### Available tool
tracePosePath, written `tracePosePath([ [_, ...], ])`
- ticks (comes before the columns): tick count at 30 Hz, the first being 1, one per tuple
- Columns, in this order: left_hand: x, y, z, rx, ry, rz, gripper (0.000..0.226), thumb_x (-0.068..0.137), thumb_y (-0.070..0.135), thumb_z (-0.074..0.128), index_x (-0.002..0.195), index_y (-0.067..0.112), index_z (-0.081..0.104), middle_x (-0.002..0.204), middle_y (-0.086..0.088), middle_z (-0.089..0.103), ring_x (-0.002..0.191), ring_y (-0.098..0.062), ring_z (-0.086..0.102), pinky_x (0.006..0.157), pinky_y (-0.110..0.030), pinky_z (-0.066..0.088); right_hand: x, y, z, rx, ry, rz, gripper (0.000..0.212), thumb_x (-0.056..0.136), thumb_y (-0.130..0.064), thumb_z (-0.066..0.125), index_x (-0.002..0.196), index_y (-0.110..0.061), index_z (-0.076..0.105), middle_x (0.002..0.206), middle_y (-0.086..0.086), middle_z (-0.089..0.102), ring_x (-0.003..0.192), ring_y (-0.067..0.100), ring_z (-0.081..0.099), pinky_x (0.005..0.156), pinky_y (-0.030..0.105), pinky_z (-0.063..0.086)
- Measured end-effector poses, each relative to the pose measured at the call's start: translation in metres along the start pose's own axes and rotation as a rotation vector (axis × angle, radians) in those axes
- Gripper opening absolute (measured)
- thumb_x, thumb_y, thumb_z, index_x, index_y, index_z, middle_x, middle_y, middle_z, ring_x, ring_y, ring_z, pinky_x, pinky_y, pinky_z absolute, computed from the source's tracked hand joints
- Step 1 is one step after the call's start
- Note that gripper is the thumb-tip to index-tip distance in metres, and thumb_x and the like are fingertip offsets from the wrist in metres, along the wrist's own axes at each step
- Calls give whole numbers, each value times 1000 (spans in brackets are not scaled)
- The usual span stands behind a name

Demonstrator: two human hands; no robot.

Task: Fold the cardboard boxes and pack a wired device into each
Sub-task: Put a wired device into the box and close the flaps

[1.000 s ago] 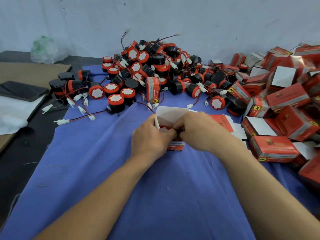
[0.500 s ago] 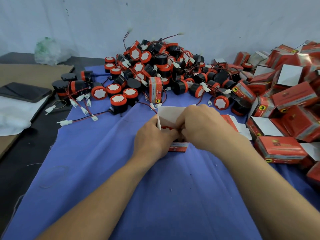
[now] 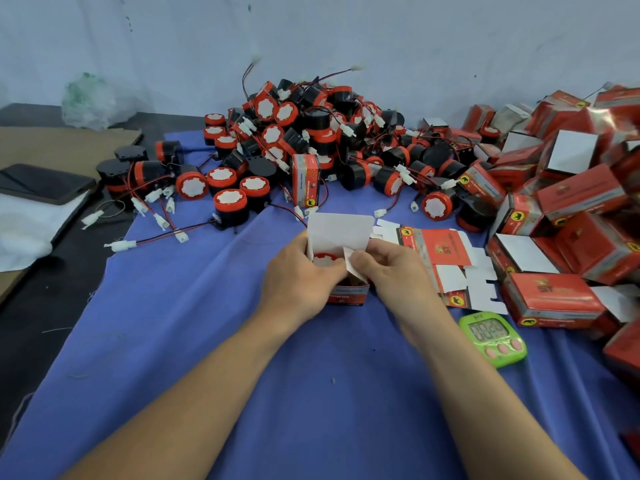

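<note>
The lime-green plastic digital timer [image 3: 493, 337] shows four dark digits on its grey screen, seemingly 08:26, though blurred. The closed red cardboard box [image 3: 550, 299] beside it bears gold letters "ST" on top and a round yellow badge with a black animal silhouette. The flat unfolded red carton [image 3: 440, 249] carries the same badge. Small print on the red open-topped cardboard box [image 3: 348, 294] and the upright red box [image 3: 304, 180] is illegible.

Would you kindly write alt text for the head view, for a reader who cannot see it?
The left hand grips a red box on blue cloth while the right hand pinches its white flap above the device inside. Behind, wired devices lie piled; red boxes at right.
</note>
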State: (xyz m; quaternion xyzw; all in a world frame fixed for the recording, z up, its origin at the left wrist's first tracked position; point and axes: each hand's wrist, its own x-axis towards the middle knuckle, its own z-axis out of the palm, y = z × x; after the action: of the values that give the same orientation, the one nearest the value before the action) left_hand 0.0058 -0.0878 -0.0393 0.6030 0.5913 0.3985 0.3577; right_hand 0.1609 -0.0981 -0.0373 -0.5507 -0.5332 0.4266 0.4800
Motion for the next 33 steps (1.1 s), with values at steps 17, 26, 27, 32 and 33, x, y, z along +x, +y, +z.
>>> tracePosePath([
  [17, 11, -9, -41, -467, -479, 35, 37, 108, 30, 41, 127, 27, 74, 131, 0, 73, 124, -17, 67, 107, -35, 49, 0, 5, 8, 3, 171, -29, 30, 90, -3, 69, 96, -31, 78, 93, -10, 79, 93, 13, 75, 86, 46, 62],
  [26, 8, -9, -24, -383, -270, 99, 46, 89, -4, 66, 109, 35, 78, 112, 7, 79, 105, -12, 74, 83, -23, 58, -1, 5, 5, -12, 144, -110, 30, 88, 0, 69, 104, -23, 80, 95, -8, 79, 92, 14, 74, 85, 46, 61],
  [27, 8, -9, -22, -410, -239, 90, 48, 88, -7, 67, 101, 37, 82, 109, 7, 80, 106, -13, 74, 83, -23, 58, -2, 5, 6, -3, 166, -139, 32, 85, 2, 71, 99, -25, 81, 92, -9, 79, 89, 12, 73, 83, 44, 61],
  [32, 7, -10, -23, -324, -202, 51, 48, 95, -6, 63, 88, 35, 86, 117, 15, 75, 126, -9, 63, 102, -29, 55, 1, 2, 0, 21, 140, -149, 35, 78, 11, 78, 76, -24, 83, 83, -4, 78, 80, 16, 72, 70, 34, 57],
  [33, 6, -9, -26, -316, -241, 51, 42, 95, -4, 61, 95, 30, 86, 123, 14, 73, 126, -7, 63, 100, -26, 55, 1, 0, -6, 16, 63, -125, 35, 83, 11, 73, 80, -22, 83, 89, -4, 79, 87, 13, 74, 76, 31, 58],
])
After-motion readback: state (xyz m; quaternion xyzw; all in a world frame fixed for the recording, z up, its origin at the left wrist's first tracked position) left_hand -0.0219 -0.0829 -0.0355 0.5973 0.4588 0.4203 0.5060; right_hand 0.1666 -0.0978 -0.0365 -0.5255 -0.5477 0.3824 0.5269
